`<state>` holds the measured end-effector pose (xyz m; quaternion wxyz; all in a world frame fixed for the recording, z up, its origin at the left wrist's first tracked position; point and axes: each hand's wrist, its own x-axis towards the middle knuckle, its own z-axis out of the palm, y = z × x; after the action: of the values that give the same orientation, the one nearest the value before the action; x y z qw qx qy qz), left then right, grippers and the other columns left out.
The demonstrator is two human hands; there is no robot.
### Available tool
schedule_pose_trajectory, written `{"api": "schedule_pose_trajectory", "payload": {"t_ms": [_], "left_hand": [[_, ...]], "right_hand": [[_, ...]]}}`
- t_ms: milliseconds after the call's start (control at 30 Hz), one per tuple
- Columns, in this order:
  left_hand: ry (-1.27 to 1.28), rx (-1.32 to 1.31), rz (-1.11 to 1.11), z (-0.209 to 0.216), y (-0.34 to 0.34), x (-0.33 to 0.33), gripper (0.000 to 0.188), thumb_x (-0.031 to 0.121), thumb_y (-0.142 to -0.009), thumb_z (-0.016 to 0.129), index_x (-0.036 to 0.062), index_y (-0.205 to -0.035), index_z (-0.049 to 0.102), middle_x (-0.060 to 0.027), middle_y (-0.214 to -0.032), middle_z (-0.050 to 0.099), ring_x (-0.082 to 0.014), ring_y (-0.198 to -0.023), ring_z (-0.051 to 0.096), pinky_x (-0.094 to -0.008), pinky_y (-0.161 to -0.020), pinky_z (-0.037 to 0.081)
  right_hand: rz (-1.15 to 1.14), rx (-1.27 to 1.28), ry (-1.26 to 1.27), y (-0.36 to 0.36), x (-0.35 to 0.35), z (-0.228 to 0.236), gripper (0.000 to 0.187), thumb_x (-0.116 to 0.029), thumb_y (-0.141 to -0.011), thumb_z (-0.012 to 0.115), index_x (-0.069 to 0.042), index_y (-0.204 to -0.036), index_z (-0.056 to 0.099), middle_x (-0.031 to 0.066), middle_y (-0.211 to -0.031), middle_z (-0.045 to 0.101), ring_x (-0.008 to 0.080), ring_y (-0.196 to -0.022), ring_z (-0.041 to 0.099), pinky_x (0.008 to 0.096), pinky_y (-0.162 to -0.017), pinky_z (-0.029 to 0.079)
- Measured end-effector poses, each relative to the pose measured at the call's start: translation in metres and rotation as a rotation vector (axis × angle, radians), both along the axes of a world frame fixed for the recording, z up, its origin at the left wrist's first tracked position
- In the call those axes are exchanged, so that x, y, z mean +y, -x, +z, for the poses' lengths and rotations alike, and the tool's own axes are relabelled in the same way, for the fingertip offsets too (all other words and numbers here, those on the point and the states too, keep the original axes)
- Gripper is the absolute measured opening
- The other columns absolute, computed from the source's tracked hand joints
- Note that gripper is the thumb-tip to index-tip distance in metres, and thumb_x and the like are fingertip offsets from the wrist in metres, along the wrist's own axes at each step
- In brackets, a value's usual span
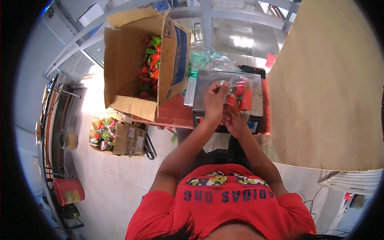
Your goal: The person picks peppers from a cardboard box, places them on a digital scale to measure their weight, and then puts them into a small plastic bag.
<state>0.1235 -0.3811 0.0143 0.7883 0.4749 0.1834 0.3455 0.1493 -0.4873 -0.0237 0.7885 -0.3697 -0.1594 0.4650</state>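
Note:
A clear plastic bag [229, 78] with several red peppers [246, 100] in it lies over the steel top of a weighing scale [206, 80]. My left hand [215, 96] is at the bag's left side, thumb and fingers closed in a pinch on the plastic. Just below the peppers, my right hand [235, 121] is closed at the near edge of the bag. Its fingertips are partly hidden, and it seems to grip the plastic there. The scale stands on a red table [172, 116].
Left of the scale, a large open cardboard box [172, 60] lies tipped with red and green peppers [154, 60] inside. Clear and green plastic bags [212, 60] lie behind the scale. A smaller box [130, 140] of bagged peppers is on the floor. A large brown board [324, 92] stands at right.

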Motion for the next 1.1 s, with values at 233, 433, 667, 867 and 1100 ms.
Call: {"api": "schedule_pose_trajectory", "payload": {"t_ms": [233, 433, 667, 867, 1100], "left_hand": [[-0.179, 0.172, 0.207, -0.043, -0.019, -0.001, 0.017, 0.008, -0.083, 0.066, 0.0012, -0.072, 0.056, 0.0017, -0.064, 0.051, -0.005, -0.055, 0.047, -0.0232, -0.048, 0.036], [-0.736, 0.108, -0.049, 0.012, 0.014, -0.005, 0.01, 0.002, -0.078, 0.067, -0.0045, -0.082, 0.061, -0.007, -0.085, 0.059, -0.0107, -0.07, 0.059, -0.0251, -0.063, 0.048], [-0.695, 0.014, -0.295, 0.088, 0.023, -0.022, 0.017, 0.015, -0.08, 0.068, -0.0011, -0.085, 0.065, -0.0099, -0.09, 0.063, -0.0177, -0.084, 0.061, -0.03, -0.075, 0.048], [-0.511, 0.075, -0.179, 0.079, 0.003, -0.03, 0.012, 0.01, -0.081, 0.069, -0.0004, -0.085, 0.063, 0.0002, -0.075, 0.057, -0.0076, -0.071, 0.056, -0.0225, -0.064, 0.044], [-0.262, 0.186, 0.058, 0.023, 0.0, -0.017, 0.013, 0.01, -0.078, 0.069, -0.0005, -0.079, 0.062, -0.0038, -0.074, 0.057, -0.0099, -0.069, 0.052, -0.0268, -0.063, 0.043]], "right_hand": [[-0.113, -0.512, 0.409, -0.009, -0.021, 0.014, 0.016, -0.021, -0.093, 0.052, -0.006, -0.091, 0.058, 0.0037, -0.069, 0.053, 0.02, -0.06, 0.052, 0.0317, -0.058, 0.042], [-0.377, -1.541, 0.426, -0.062, -0.036, 0.08, 0.012, -0.008, -0.091, 0.05, 0.001, -0.093, 0.058, 0.0118, -0.085, 0.059, 0.0289, -0.078, 0.058, 0.0315, -0.073, 0.045], [0.039, -0.735, -0.014, -0.093, -0.051, 0.086, 0.016, -0.012, -0.093, 0.052, 0.003, -0.096, 0.055, 0.0049, -0.09, 0.056, 0.0139, -0.084, 0.054, 0.0262, -0.077, 0.043], [-0.284, 0.222, -0.2, -0.03, -0.032, 0.014, 0.029, -0.032, -0.092, 0.056, -0.01, -0.11, 0.054, 0.0042, -0.091, 0.057, 0.0137, -0.075, 0.057, 0.0287, -0.065, 0.049], [0.057, 0.112, 0.032, -0.02, -0.026, 0.03, 0.017, -0.025, -0.092, 0.053, -0.008, -0.094, 0.056, 0.0037, -0.074, 0.052, 0.0161, -0.066, 0.053, 0.0294, -0.058, 0.043]]}}
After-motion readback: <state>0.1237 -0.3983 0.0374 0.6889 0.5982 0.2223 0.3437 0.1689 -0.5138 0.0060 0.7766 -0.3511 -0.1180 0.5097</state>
